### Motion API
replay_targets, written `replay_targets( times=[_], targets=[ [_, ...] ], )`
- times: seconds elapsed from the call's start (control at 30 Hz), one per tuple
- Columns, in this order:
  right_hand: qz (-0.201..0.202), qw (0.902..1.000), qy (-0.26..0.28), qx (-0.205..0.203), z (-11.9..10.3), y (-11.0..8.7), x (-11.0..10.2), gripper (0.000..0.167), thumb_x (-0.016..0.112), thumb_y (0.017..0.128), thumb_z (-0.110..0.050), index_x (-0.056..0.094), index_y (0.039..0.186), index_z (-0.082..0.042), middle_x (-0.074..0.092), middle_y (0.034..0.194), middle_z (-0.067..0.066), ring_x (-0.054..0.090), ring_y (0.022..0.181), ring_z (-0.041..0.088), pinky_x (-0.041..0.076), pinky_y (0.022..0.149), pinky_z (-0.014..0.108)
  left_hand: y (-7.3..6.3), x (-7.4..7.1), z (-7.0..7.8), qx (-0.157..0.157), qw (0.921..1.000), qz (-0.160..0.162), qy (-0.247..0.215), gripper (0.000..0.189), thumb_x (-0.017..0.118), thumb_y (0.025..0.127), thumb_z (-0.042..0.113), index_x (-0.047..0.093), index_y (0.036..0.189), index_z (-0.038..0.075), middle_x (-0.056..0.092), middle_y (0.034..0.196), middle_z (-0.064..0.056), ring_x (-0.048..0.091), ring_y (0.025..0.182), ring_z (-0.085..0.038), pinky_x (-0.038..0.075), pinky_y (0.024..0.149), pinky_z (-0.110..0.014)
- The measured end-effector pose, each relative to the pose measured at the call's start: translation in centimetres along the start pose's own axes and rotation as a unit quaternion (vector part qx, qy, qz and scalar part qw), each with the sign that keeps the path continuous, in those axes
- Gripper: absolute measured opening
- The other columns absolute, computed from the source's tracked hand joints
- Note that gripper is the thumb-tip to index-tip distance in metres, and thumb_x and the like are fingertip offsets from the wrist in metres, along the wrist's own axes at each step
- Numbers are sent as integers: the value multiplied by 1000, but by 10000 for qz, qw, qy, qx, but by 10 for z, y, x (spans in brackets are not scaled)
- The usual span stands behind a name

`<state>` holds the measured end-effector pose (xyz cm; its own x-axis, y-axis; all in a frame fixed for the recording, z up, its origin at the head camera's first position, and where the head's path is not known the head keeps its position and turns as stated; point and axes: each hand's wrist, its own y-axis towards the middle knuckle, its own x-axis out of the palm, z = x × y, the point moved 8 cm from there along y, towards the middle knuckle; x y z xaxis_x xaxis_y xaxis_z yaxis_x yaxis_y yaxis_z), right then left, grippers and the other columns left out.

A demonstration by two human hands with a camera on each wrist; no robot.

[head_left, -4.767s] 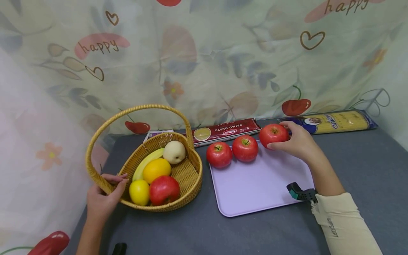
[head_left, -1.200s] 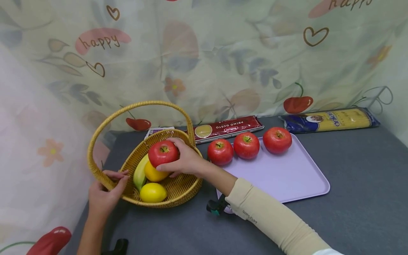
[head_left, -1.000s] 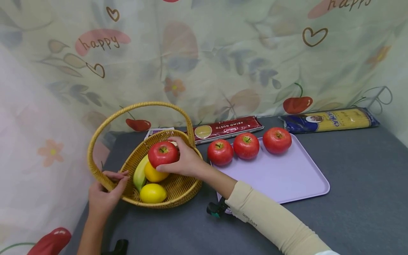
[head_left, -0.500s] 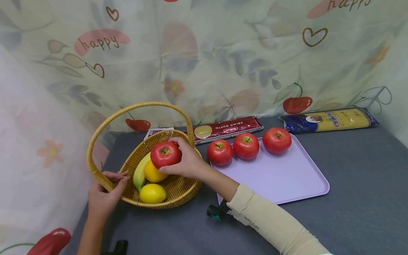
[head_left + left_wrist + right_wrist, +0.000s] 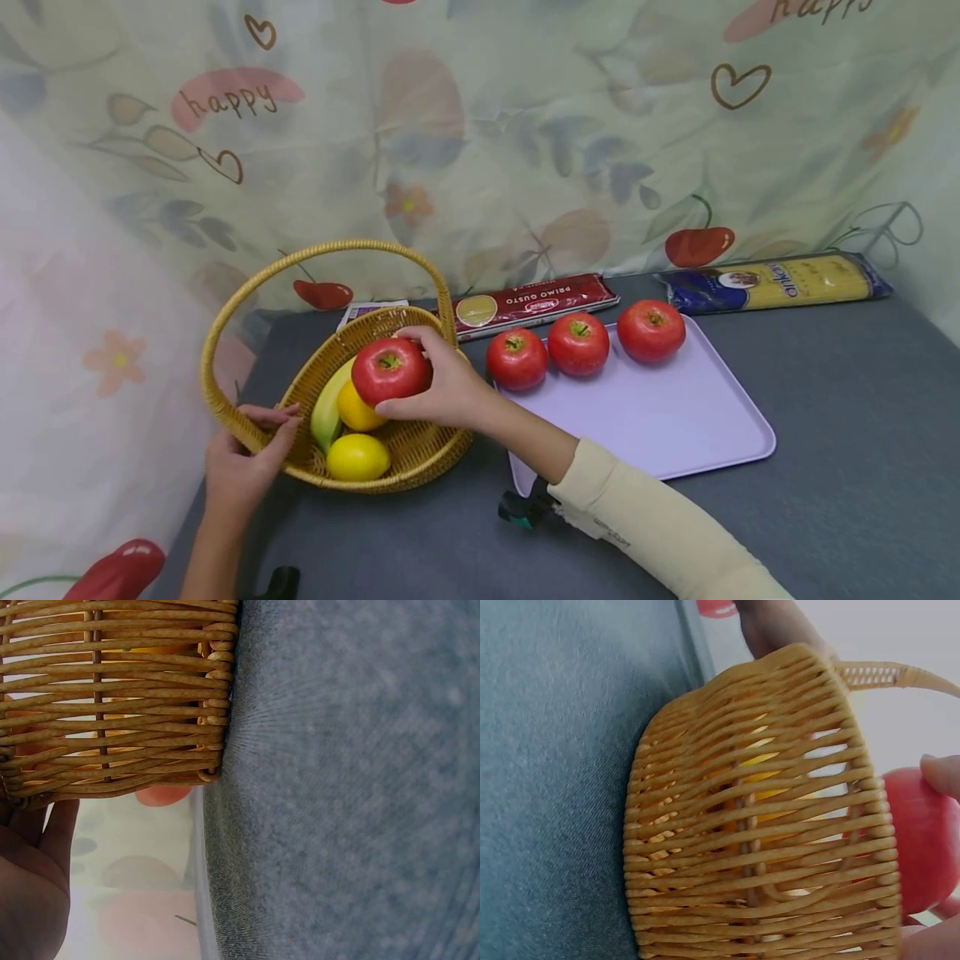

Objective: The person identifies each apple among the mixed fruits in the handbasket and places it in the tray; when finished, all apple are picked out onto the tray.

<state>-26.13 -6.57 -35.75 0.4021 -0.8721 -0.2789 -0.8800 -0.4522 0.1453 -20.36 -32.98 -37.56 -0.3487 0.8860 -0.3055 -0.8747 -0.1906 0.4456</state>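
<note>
My right hand (image 5: 453,390) holds a red apple (image 5: 390,372) over the wicker basket (image 5: 442,460), thumb and fingers around its side. In the right wrist view this apple (image 5: 922,840) shows beyond the basket's rim. My left hand (image 5: 243,468) pinches the basket's left rim at the foot of its arched handle (image 5: 210,354); the left wrist view has the same hand (image 5: 34,889) at the woven wall. Inside the basket lie a banana (image 5: 325,417), an orange-yellow fruit (image 5: 356,408) partly under the apple, and a lemon (image 5: 358,457). The pale round fruit is hidden behind the apple and hand.
Right of the basket, three red apples (image 5: 579,343) stand along the back of a lilac tray (image 5: 675,417). A red pasta pack (image 5: 540,304) and a yellow-blue one (image 5: 780,283) lie behind, before the printed curtain (image 5: 510,150). My right forearm crosses the tray's near-left corner.
Since the oldest frame, my right hand has left the tray's rear apple and lifted the basket's apple; the lemon has shifted right. Lately the held apple moved slightly nearer me. My left hand stays.
</note>
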Motion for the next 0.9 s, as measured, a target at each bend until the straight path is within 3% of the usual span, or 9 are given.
replay_targets(
  times=[0.23,0.47,0.9],
  targets=[
    [-22,9996,268,39,-7,-15,-9,82,87,78,-30,40,145,-21,55,131,-1,55,115,17,55,90,31,0,-1,0,-12,10000,9,3,14,75,82,-14,65,90,-9,74,91,-10,72,88,-9,57,71,-18],
    [-52,9989,453,80,-10,-32,-21,81,86,79,-26,40,145,-20,55,132,1,55,116,21,57,88,34,0,0,4,261,9996,-101,92,14,74,82,-15,63,89,-11,72,91,-18,72,88,-10,57,71,-18],
    [91,9983,569,100,-7,-58,-46,82,87,77,-22,41,145,-21,55,131,0,54,120,20,58,87,38,0,0,4,189,9998,-73,5,13,73,82,-16,63,88,-11,72,91,-18,73,89,-12,57,73,-19]
  ],
)
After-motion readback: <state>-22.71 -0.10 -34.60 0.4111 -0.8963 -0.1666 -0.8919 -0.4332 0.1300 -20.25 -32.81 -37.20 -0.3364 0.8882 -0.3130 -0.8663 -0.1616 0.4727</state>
